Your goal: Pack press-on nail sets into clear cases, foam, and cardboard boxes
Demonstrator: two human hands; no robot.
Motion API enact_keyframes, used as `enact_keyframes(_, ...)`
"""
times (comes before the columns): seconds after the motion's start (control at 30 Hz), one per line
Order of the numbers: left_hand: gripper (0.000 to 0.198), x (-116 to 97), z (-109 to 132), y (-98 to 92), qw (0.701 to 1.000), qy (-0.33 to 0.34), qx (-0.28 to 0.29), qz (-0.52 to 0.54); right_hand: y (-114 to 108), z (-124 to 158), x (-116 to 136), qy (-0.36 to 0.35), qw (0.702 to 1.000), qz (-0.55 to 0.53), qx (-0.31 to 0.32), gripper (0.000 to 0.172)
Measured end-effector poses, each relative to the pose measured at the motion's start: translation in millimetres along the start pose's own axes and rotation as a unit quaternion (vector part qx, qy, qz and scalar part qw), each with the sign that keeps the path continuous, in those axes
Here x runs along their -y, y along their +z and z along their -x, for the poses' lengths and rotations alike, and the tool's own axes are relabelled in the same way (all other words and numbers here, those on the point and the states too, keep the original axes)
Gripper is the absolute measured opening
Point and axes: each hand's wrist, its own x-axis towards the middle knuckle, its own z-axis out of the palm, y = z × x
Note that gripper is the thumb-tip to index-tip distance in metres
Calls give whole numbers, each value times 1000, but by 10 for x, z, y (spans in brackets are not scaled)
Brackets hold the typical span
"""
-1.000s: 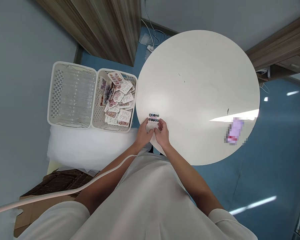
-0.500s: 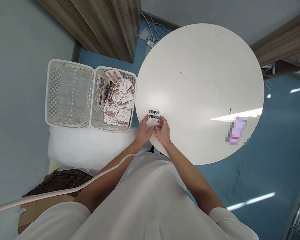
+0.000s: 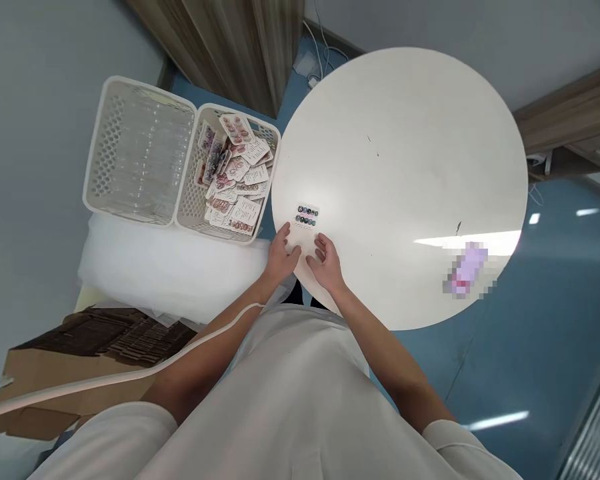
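A small card (image 3: 307, 217) with two rows of dark, shiny oval pieces lies on the white round table (image 3: 405, 153), close to its left edge. My left hand (image 3: 282, 255) is just below and left of the card, fingers apart and holding nothing. On the lower right side of the card, my right hand (image 3: 326, 261) rests near the table's edge, also empty with its fingers spread. A gap shows between the two hands, and neither appears to touch the card.
Left of the table, one white basket (image 3: 193, 223) holds many printed cards; another (image 3: 91, 160) holds clear plastic pieces. White wrapping (image 3: 175, 267) and a cardboard box (image 3: 70, 373) lie below them. A blurred purple object (image 3: 470, 265) is at the table's right.
My hands have moved apart and drawn back from the card, which they were beside or touching before. The view has turned slightly, shifting the baskets.
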Motion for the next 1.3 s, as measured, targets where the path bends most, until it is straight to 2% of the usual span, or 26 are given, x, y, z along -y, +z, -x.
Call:
enact_keyframes(0.17, 60, 90, 255, 98, 998, -53, -6, 27, -250, 243, -8, 36, 998, -1, 58, 57)
enact_keyframes(0.3, 54, 138, 506, 203, 994, -86, 27, 67, -494, 479, 29, 70, 989, -1, 127, 49)
enact_keyframes(0.53, 49, 124, 1033, 409, 995, -83, -5, 49, -810, 839, -110, 33, 992, 36, 119, 33)
enact_keyframes(0.67, 49, 97, 1297, 362, 995, -92, 2, 31, -858, 912, -188, 34, 991, 40, 121, 31)
enact_keyframes(0.77, 50, 92, 1437, 199, 996, -90, -10, 13, -787, 906, -183, 26, 992, 42, 115, 30)
enact_keyframes(0.9, 54, 132, 1582, -78, 995, -97, -24, 1, -582, 900, -148, 2, 993, 39, 114, 33)
enact_keyframes(1.1, 58, 222, 1889, -522, 996, -84, -15, 10, -160, 944, -117, 25, 980, 48, 193, 46)
enact_keyframes(1.3, 52, 365, 2040, -947, 994, -38, -101, 18, 387, 1014, 48, -20, 976, 33, 215, 49)
